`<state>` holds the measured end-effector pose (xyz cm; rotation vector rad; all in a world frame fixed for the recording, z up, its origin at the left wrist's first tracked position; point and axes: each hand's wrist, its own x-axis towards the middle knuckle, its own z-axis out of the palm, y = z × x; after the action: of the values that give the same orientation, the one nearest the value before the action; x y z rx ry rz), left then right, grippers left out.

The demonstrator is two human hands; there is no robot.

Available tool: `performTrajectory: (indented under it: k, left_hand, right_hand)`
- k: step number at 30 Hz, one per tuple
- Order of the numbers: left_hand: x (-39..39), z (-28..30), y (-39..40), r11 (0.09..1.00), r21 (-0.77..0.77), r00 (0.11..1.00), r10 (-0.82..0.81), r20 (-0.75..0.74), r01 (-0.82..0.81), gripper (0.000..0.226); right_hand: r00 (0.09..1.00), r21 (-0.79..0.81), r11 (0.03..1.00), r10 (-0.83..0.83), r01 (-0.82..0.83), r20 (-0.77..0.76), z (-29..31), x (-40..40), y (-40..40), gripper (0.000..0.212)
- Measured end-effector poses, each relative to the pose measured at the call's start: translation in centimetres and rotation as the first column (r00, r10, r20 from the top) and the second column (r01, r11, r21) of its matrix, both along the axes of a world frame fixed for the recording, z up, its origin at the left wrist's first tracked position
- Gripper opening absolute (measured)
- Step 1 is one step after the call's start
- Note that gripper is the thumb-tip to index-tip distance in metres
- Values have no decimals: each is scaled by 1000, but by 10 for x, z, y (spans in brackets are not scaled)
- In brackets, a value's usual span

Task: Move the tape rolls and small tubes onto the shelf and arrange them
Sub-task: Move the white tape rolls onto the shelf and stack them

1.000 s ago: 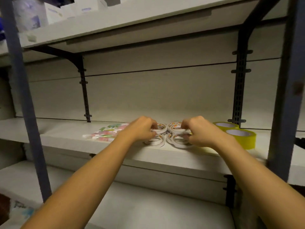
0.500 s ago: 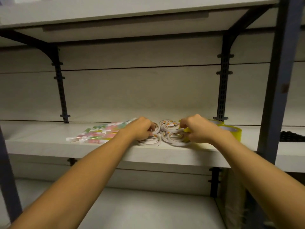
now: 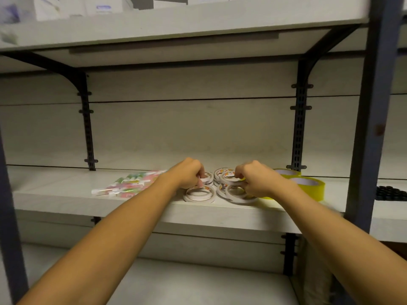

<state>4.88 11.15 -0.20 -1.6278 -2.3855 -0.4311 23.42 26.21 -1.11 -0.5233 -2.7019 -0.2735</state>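
Both my hands are up on the middle shelf (image 3: 66,194) in the white tape rolls (image 3: 199,194): left hand (image 3: 187,175) pinching one roll, right hand (image 3: 256,180) curled around another. Small tubes (image 3: 130,183) lie just left, yellow tape rolls (image 3: 308,186) right.

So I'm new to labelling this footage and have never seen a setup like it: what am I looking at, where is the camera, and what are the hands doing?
There is no machine here: a person wears a camera on the head, so you look forward and down along both bare arms. They reach onto a pale shelf. The left hand pinches a small white tape roll. The right hand grips another from a cluster of white tape rolls. To the left lie small tubes in clear wrapping. To the right sit yellow tape rolls. White boxes stand on the shelf above.
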Motion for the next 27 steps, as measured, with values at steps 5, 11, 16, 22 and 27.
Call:
performTrajectory:
  k: [5,11,16,22,27]
  left_hand:
    - [5,21,-9,997,70,999,-37,1,37,13]
    - [15,30,-23,996,67,994,-56,-98,63,15]
    - [15,25,-36,998,53,996,-38,-76,42,16]
    - [18,17,-53,997,51,997,-56,-56,59,21]
    - [31,12,-64,986,118,992,-114,-63,121,16]
  right_hand:
    - [1000,-25,1000,-5,4,-21,-6,-3,11,30]
    - [999,-57,998,28,-29,-21,-8,-11,11,20]
    - [999,-73,997,21,-25,-44,-10,-16,6,14]
    - [985,-74,997,9,-22,-170,-3,-5,2,21]
    - [928,-43,998,30,-50,-371,3,28,-27,18]
